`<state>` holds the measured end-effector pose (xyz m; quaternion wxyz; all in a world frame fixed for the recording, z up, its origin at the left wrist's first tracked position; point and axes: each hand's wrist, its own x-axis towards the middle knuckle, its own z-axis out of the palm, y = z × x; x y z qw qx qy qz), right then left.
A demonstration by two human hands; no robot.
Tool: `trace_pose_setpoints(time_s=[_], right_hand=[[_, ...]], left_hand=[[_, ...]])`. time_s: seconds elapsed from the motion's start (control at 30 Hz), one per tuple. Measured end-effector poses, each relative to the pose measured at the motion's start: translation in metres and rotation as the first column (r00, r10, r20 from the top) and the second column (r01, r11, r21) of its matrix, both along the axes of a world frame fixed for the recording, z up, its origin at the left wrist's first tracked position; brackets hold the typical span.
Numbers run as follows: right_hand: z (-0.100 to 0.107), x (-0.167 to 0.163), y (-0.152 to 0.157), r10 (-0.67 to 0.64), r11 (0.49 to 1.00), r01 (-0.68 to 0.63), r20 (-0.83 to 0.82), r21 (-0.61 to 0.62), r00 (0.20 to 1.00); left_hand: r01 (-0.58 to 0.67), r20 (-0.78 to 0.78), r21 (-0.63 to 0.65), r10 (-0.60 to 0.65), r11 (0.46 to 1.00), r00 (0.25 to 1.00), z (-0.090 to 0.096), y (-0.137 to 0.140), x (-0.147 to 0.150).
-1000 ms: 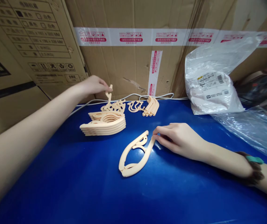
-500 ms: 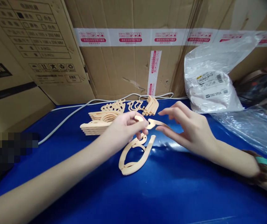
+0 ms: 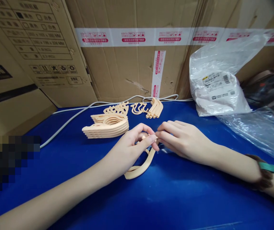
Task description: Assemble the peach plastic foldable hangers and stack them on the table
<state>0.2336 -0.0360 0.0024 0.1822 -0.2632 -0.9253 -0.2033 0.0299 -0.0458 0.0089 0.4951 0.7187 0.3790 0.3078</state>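
Between the thumb and fingers of my left hand (image 3: pixel 132 143) is a small cream plastic hanger hook (image 3: pixel 141 137), mostly covered by the fingers. My right hand (image 3: pixel 184 137) has its fingers closed and their tips meet the left fingertips; what they grip is hidden. Under both hands a cream folding hanger (image 3: pixel 140 171) lies on the blue table, its near curved arm showing and the rest behind my left hand. Left of the hands sits a neat stack of cream hanger parts (image 3: pixel 108 129).
Behind the stack lie loose cream hooks (image 3: pixel 139 108) and a bundle of curved hanger arms (image 3: pixel 155 109). A white cable (image 3: pixel 75 111) crosses the table's back. Cardboard boxes (image 3: pixel 127 70) wall the far side. A labelled plastic bag (image 3: pixel 217 86) and clear film (image 3: pixel 261 131) are at right.
Both hands have come lower and nearer me, over the hanger on the table. My right fingers have closed in and now meet the left fingertips, covering most of the hook.
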Motion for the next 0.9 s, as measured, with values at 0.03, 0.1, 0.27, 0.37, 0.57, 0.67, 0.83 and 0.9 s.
trace_pose_setpoints(time_s=[0.03, 0.1, 0.27, 0.37, 0.57, 0.67, 0.83, 0.9], right_hand=[[0.000, 0.001, 0.001, -0.002, 1.000, 0.002, 0.010, 0.012, 1.000], [0.001, 0.002, 0.003, -0.027, 1.000, 0.027, 0.012, -0.004, 1.000], [0.001, 0.008, 0.007, -0.087, 0.993, 0.089, 0.026, -0.082, 0.996], [0.002, 0.009, 0.008, -0.077, 0.990, 0.080, 0.032, -0.113, 0.997], [0.000, 0.006, 0.007, -0.093, 0.976, 0.088, -0.015, -0.197, 0.996], [-0.002, 0.004, 0.005, -0.082, 0.965, 0.071, -0.030, -0.253, 0.996], [0.000, 0.003, 0.000, -0.124, 0.769, -0.108, -0.313, -0.630, 0.942], [0.001, 0.003, -0.001, -0.173, 0.669, -0.203, -0.415, -0.715, 0.893]], left_hand=[[-0.013, -0.052, 0.054, 0.016, 0.998, 0.999, 0.001, -0.001, -0.001], [-0.029, -0.241, 0.242, 0.089, 0.970, 0.966, 0.004, -0.003, -0.005], [0.245, -0.669, 0.616, 0.333, 0.748, 0.665, 0.013, -0.004, -0.016], [0.385, -0.701, 0.684, 0.412, 0.620, 0.583, 0.015, -0.003, -0.019], [0.534, -0.672, 0.740, 0.475, 0.409, 0.568, 0.013, -0.006, -0.018], [0.566, -0.702, 0.709, 0.496, 0.421, 0.511, 0.007, -0.004, -0.018], [0.572, -0.750, 0.658, 0.489, 0.490, 0.444, 0.002, 0.000, -0.019], [0.579, -0.782, 0.621, 0.465, 0.528, 0.415, 0.004, 0.000, -0.018]])
